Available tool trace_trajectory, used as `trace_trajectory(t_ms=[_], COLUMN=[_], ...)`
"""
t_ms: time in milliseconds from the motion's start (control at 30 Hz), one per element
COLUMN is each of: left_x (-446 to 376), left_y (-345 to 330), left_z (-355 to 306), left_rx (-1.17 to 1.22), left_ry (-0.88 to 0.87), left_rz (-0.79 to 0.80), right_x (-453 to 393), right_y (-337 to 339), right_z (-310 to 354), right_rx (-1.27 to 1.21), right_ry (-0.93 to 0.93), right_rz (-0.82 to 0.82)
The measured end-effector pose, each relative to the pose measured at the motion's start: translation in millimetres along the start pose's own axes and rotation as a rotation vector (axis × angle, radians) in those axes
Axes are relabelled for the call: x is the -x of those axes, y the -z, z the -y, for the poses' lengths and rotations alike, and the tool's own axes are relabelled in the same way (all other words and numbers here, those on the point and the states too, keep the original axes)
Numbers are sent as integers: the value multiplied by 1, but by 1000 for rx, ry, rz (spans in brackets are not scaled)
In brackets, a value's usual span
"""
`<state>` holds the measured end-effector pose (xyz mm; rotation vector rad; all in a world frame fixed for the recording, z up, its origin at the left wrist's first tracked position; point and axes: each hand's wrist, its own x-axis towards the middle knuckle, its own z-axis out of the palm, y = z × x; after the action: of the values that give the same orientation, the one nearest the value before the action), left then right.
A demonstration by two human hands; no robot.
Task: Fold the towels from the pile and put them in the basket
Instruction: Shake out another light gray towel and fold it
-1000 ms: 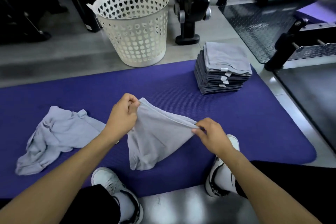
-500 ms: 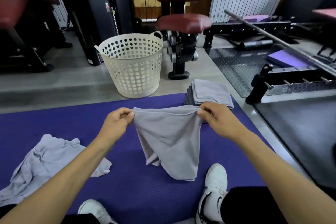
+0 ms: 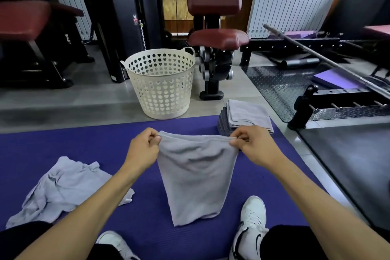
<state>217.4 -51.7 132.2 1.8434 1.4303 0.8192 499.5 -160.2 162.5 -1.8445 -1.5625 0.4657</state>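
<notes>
A grey towel (image 3: pixel 196 177) hangs in front of me over the purple mat (image 3: pixel 63 145), its top edge stretched level. My left hand (image 3: pixel 143 150) pinches the top left corner and my right hand (image 3: pixel 253 145) pinches the top right corner. The towel's lower edge hangs near the mat between my shoes. A crumpled grey towel (image 3: pixel 63 188) lies on the mat to the left. A stack of folded grey towels (image 3: pixel 247 116) sits on the mat's far right, just behind my right hand. A white perforated basket (image 3: pixel 162 86) stands on the floor beyond the mat.
A gym machine with dark red pads (image 3: pixel 215 48) stands right behind the basket. A black metal floor plate (image 3: pixel 285 88) and a barbell rack (image 3: pixel 337 103) lie to the right. My white shoes (image 3: pixel 251 224) rest at the mat's near edge.
Both hands lifted the towel off the mat and pulled its top edge out straight and wider. My view tilted up, showing more of the gym behind.
</notes>
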Motion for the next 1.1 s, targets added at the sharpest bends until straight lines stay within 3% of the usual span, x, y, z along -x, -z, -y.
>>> trace_trajectory(t_ms=[133, 200, 267, 400, 533, 667, 867, 1000, 1100], left_x=[6, 3, -6, -28, -41, -62, -112, -143, -137], left_y=[5, 7, 4, -14, -34, -45, -51, -40, -28], left_z=[4, 4, 6, 16, 18, 22, 7, -23, -29], left_rx=[164, 208, 76, -123, 94, -65, 45, 185, 190], left_ry=[118, 177, 183, 236, 372, 269, 115, -40, -92], left_rz=[211, 189, 118, 48, 264, 25, -99, -244, -224], right_x=[-1, -2, -2, -10, -37, -51, -106, -139, -140], right_y=[-5, 0, -1, -18, -24, -31, -30, -14, -8], right_z=[-13, -22, -22, -9, -26, -32, -35, -14, -13], right_rx=[-14, -194, -339, -393, 6, 28, 76, -32, -111], right_ry=[-78, -162, -205, -222, -245, -205, -196, -54, 9], right_rz=[22, 68, 186, 340, 46, 82, -84, -267, -250])
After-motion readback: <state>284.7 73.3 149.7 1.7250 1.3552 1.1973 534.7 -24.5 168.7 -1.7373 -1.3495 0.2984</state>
